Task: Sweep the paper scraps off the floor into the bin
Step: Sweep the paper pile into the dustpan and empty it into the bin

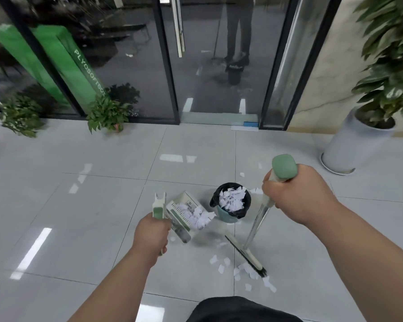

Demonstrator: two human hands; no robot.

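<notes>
Currently the left hand [151,231] grips the loaded dustpan [184,211], and the right hand [298,194] clenches the broom [249,259]; tipping short of the bin [226,217] could spill paper scraps [200,218].

Just the one camera here, worn on the head, looking forward and down from standing height with a wide lens that bends the edges. The bin [227,216] lands about dead centre, on the floor a bit ahead of the person. The left hand [151,231] with the dustpan [186,212] comes in just left of the bin, and the right hand [298,194] with the broom [257,223] just right of it, both close up. Beyond the bin the view faces a glass door [219,54].
</notes>
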